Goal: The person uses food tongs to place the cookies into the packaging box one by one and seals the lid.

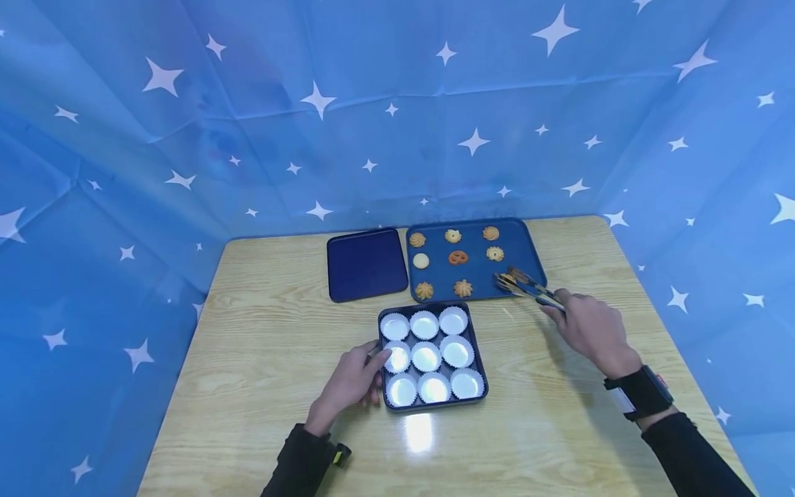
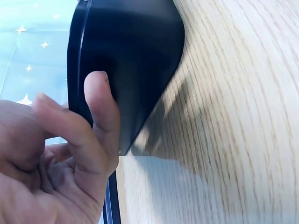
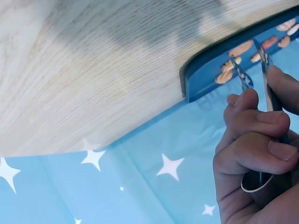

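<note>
My left hand [image 1: 354, 378] grips the left wall of a dark square baking pan [image 1: 435, 407], thumb over the rim; the left wrist view shows fingers [image 2: 103, 105] against the pan's outside wall [image 2: 135, 42]. White paper cups [image 1: 426, 357] line the pan in rows, and none holds a cookie. My right hand [image 1: 590, 328] holds metal tongs [image 1: 546, 295], whose tips straddle a cookie [image 1: 508, 279] at the front right of a blue tray [image 1: 475, 276]. Whether the tips touch that cookie I cannot tell. In the right wrist view the fingers curl round the tongs [image 3: 268, 88].
Several other cookies sit spaced out on the blue tray, among them a pretzel-shaped one [image 1: 458, 257] and a round pale one [image 1: 420, 261]. Left of it lies a dark blue tray [image 1: 366, 266] with nothing on it. A blue star-patterned curtain [image 1: 397, 124] surrounds the wooden table [image 1: 267, 331].
</note>
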Demonstrator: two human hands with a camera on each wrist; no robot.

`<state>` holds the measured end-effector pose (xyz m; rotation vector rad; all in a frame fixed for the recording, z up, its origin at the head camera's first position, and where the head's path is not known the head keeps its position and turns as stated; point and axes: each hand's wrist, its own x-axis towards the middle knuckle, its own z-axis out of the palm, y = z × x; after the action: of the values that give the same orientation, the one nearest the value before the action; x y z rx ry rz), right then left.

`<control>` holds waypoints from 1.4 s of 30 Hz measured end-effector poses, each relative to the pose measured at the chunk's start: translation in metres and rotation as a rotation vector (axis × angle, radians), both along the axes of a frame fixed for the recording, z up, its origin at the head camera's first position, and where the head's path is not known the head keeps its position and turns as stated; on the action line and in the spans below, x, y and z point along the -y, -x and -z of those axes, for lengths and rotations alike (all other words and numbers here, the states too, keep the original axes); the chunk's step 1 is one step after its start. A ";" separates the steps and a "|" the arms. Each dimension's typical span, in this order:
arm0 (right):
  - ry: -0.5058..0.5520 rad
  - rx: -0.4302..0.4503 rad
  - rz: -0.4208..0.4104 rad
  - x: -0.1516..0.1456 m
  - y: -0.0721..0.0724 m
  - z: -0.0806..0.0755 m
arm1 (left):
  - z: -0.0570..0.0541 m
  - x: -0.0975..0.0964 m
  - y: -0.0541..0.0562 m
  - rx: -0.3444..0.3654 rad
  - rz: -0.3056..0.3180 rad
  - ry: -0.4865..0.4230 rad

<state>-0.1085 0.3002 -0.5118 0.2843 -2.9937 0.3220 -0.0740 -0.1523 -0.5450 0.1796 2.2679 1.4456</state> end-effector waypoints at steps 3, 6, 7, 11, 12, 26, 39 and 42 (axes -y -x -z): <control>0.033 -0.006 0.006 0.000 -0.002 -0.004 | -0.001 -0.001 0.001 0.013 -0.001 0.002; 0.056 -0.015 0.003 0.003 -0.004 -0.010 | -0.001 -0.001 0.002 0.014 -0.003 -0.004; 0.062 -0.020 -0.001 0.005 -0.004 -0.012 | -0.001 -0.002 0.003 0.011 -0.003 -0.004; 0.099 -0.028 -0.037 0.019 -0.010 -0.024 | -0.001 -0.002 0.006 -0.009 -0.004 -0.012; 0.107 -0.031 -0.050 0.024 -0.012 -0.028 | -0.001 -0.002 0.007 -0.012 -0.003 -0.011; 0.065 -0.063 -0.165 0.068 -0.040 -0.044 | -0.004 -0.007 0.012 -0.019 -0.004 -0.010; 0.126 -0.056 -0.112 0.058 -0.017 -0.048 | -0.001 -0.008 0.011 -0.001 -0.014 -0.009; 0.106 -0.068 -0.078 0.046 -0.004 -0.042 | 0.002 -0.008 0.009 0.014 -0.020 -0.011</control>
<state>-0.1049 0.2545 -0.4702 0.3936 -2.8921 0.4671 -0.0831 -0.1440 -0.5474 0.1506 2.2572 1.4653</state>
